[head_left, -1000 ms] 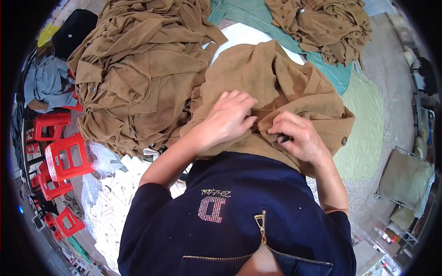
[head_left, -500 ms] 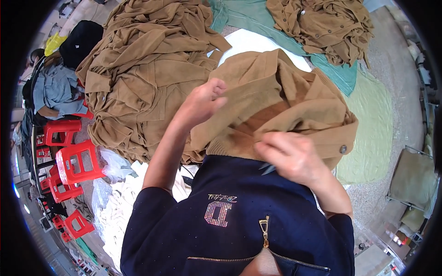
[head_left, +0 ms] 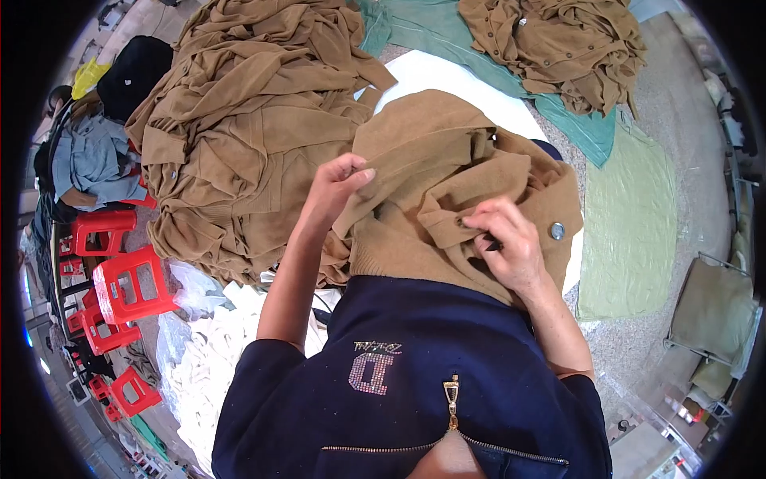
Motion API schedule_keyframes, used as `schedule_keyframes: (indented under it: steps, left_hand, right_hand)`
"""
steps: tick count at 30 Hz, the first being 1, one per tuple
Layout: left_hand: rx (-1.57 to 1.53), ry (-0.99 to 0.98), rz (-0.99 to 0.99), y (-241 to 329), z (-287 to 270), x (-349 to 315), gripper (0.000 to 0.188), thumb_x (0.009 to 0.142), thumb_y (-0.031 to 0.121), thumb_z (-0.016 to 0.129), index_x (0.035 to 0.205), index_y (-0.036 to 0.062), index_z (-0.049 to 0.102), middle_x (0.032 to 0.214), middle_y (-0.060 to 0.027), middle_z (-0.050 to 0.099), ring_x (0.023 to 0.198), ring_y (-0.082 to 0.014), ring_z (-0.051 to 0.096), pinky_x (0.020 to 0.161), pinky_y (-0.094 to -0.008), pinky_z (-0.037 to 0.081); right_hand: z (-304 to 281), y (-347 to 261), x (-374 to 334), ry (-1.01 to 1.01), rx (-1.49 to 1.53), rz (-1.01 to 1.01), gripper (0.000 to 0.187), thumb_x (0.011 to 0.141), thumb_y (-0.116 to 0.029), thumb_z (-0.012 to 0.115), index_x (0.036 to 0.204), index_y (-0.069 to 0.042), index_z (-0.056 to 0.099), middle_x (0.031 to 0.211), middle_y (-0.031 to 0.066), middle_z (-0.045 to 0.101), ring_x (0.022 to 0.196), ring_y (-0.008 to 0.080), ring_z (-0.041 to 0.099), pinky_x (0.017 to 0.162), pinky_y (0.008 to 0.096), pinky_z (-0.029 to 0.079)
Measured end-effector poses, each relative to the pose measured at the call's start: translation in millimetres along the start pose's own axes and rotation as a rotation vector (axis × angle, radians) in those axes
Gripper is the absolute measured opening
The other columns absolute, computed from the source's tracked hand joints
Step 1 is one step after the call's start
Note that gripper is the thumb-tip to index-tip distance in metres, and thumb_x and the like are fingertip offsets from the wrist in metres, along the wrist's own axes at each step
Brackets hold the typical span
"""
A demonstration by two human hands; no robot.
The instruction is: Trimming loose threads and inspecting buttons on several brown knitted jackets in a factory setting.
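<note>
A brown knit cardigan (head_left: 399,239) lies bunched across my lap, its ribbed edge against my dark top. One large button (head_left: 557,231) shows at its right side. My left hand (head_left: 339,188) is closed at the cardigan's left edge, thumb against the fingers, pinching the cloth. Over the middle of the garment, my right hand (head_left: 511,239) is closed, with fingertips at a raised fold. In its palm sit small dark thread snips (head_left: 493,243), mostly covered by the fingers.
A big heap of brown cardigans (head_left: 239,136) rises at the left, and a smaller brown pile (head_left: 558,48) lies far right on green cloth (head_left: 578,128). Red stools (head_left: 136,283) stand along the left. White fabric (head_left: 215,367) lies beside me; a pale green sheet (head_left: 630,231) covers floor at right.
My right hand has moved up from the cardigan's lower edge to a fold, and the snips' blades no longer point out below it. The cardigan has shifted and bunched toward the left.
</note>
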State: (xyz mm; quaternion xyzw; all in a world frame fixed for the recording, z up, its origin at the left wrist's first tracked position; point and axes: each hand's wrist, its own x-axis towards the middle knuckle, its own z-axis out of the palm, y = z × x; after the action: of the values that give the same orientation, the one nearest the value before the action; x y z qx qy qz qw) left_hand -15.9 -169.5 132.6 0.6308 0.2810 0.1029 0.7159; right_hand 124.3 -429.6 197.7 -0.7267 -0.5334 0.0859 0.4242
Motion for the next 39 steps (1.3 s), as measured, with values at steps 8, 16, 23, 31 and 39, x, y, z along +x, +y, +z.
schedule_keyframes:
  steps: [8,16,23,31,39]
  left_hand:
    - [-0.281,-0.241,0.131,97,59,-38,0.009,0.087,0.002,0.067,0.094,0.0057,0.064,0.081,0.0073,0.057,0.071,-0.0007,0.052,0.062,-0.0173,0.041]
    - [0.064,-0.493,0.047,80,85,-18,0.017,0.090,0.013,0.066,0.099,-0.0010,0.061,0.086,0.0028,0.058,0.082,-0.0040,0.052,0.072,-0.0215,0.043]
    - [0.348,-0.496,0.348,80,78,0,0.029,0.077,0.011,0.074,0.101,-0.0014,0.062,0.095,-0.0094,0.062,0.089,-0.0166,0.059,0.081,-0.0277,0.046]
    - [0.524,-0.316,0.484,97,87,2,0.023,0.077,0.009,0.075,0.094,0.0008,0.061,0.085,-0.0090,0.060,0.076,-0.0214,0.060,0.068,-0.0328,0.047]
    - [0.802,-0.333,0.652,79,86,12,0.024,0.079,0.017,0.075,0.082,0.0015,0.057,0.076,-0.0134,0.055,0.069,-0.0319,0.057,0.060,-0.0399,0.045]
  right_hand:
    - [-2,-38,12,0.125,0.013,-0.486,0.028,0.063,0.000,0.071,0.091,0.001,0.068,0.085,0.0112,0.063,0.063,0.0216,0.062,0.050,0.0296,0.048]
    - [-4,0,15,0.259,-0.190,-0.394,0.024,0.067,-0.002,0.074,0.089,0.000,0.066,0.084,0.0084,0.060,0.064,0.0203,0.061,0.052,0.0301,0.050]
    - [11,10,34,0.220,0.057,-0.180,0.030,0.066,0.006,0.070,0.093,-0.004,0.062,0.095,0.0095,0.058,0.072,0.0238,0.061,0.059,0.0325,0.051]
    - [3,17,52,0.132,0.140,0.064,0.023,0.074,0.002,0.070,0.087,-0.003,0.052,0.083,0.0096,0.060,0.071,0.0257,0.062,0.060,0.0342,0.048]
    - [5,25,46,0.236,0.257,0.097,0.017,0.072,0.008,0.066,0.077,-0.001,0.053,0.077,0.0077,0.060,0.065,0.0188,0.060,0.056,0.0297,0.046]
